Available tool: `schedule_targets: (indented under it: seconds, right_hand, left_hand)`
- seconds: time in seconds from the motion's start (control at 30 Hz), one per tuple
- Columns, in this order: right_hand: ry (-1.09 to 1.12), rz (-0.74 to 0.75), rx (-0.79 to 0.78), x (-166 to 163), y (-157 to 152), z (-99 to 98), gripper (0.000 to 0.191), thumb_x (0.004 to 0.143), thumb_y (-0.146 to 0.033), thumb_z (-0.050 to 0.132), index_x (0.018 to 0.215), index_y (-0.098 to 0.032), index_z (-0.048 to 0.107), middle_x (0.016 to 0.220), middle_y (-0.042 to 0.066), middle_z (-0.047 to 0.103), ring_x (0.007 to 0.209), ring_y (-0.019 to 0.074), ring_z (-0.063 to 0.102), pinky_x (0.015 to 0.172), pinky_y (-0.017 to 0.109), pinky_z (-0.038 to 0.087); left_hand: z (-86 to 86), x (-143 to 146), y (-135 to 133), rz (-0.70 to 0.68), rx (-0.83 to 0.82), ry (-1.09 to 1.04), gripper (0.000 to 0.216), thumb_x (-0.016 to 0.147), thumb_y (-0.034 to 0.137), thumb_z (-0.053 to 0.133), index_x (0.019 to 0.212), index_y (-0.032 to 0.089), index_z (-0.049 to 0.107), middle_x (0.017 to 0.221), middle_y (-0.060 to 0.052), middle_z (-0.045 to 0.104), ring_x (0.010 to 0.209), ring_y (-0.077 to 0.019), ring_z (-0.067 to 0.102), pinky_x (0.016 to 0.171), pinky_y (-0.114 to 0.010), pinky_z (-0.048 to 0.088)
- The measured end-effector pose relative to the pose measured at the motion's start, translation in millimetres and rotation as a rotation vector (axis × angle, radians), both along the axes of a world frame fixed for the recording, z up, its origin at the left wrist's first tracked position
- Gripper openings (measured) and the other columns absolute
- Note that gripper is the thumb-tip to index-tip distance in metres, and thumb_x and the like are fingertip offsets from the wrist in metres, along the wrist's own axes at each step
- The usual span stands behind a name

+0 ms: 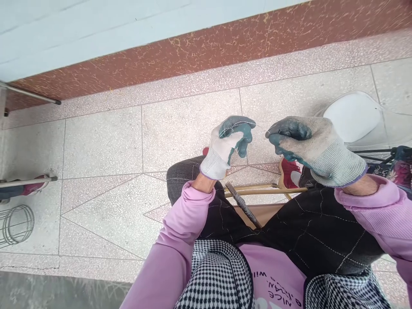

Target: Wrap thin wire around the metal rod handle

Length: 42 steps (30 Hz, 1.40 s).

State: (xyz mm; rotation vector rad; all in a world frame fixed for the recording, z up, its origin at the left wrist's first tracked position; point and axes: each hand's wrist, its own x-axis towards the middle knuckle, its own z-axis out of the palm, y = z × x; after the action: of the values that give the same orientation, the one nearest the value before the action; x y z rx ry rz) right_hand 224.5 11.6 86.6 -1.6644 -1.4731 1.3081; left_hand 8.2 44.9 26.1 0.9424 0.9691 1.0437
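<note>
Both my hands wear white knit gloves with dark teal coated fingers. My left hand (229, 145) is raised above my knee, its fingers curled in a pinch with a thin pale thread (257, 124) looped over the glove. My right hand (309, 148) is a closed fist just to the right, and the thread runs across the small gap to it. Below the hands, between my legs, lies a dark rod (243, 205) on a wooden frame (264, 189).
I sit over a speckled tile floor (106, 141) beside a red-brown wall base (193, 47). A white plastic seat (357, 118) stands at right, a wire basket (14, 225) and metal bars (28, 93) at left. Red shoes (289, 174) show below.
</note>
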Motion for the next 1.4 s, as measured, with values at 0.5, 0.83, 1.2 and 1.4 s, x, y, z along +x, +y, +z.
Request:
schedule_targets:
  seconds: [0.5, 0.83, 1.2, 1.4]
  right_hand:
    - [-0.104, 0.113, 0.067, -6, -3, 1.2, 0.018, 0.096, -0.04, 0.077, 0.104, -0.027, 0.088, 0.087, 0.003, 0.081, 0.071, 0.0203, 0.069, 0.063, 0.032, 0.054]
    - [0.126, 0.136, -0.123, -1, -1, 7.5, 0.025, 0.087, -0.049, 0.085, 0.088, -0.025, 0.083, 0.072, 0.002, 0.071, 0.06, 0.0167, 0.057, 0.052, 0.029, 0.045]
    - [-0.009, 0.171, -0.015, 7, -4, -4.2, 0.023, 0.097, -0.049, 0.079, 0.097, -0.027, 0.086, 0.082, 0.002, 0.076, 0.072, 0.0191, 0.065, 0.062, 0.03, 0.05]
    - [0.069, 0.155, -0.094, 5, -2, 0.5, 0.029, 0.093, -0.054, 0.083, 0.101, -0.026, 0.086, 0.084, 0.004, 0.078, 0.071, 0.0193, 0.066, 0.061, 0.031, 0.051]
  left_hand:
    - [-6.2, -3, 4, 0.047, -0.066, -0.044, 0.041, 0.092, 0.058, 0.086, 0.101, 0.019, 0.075, 0.08, 0.001, 0.07, 0.053, -0.008, 0.057, 0.047, -0.022, 0.047]
    - [3.9, -4, 7, 0.018, -0.103, 0.027, 0.045, 0.088, 0.06, 0.091, 0.085, 0.02, 0.07, 0.069, 0.003, 0.064, 0.05, -0.008, 0.055, 0.044, -0.021, 0.043]
    - [-0.4, -11, 4, -0.032, -0.062, -0.002, 0.054, 0.095, 0.073, 0.08, 0.095, 0.02, 0.073, 0.073, 0.0, 0.065, 0.051, -0.009, 0.053, 0.042, -0.022, 0.039]
    - [-3.2, -11, 7, 0.017, -0.023, -0.01, 0.038, 0.092, 0.057, 0.088, 0.094, 0.022, 0.073, 0.074, 0.001, 0.066, 0.05, -0.0094, 0.054, 0.044, -0.023, 0.043]
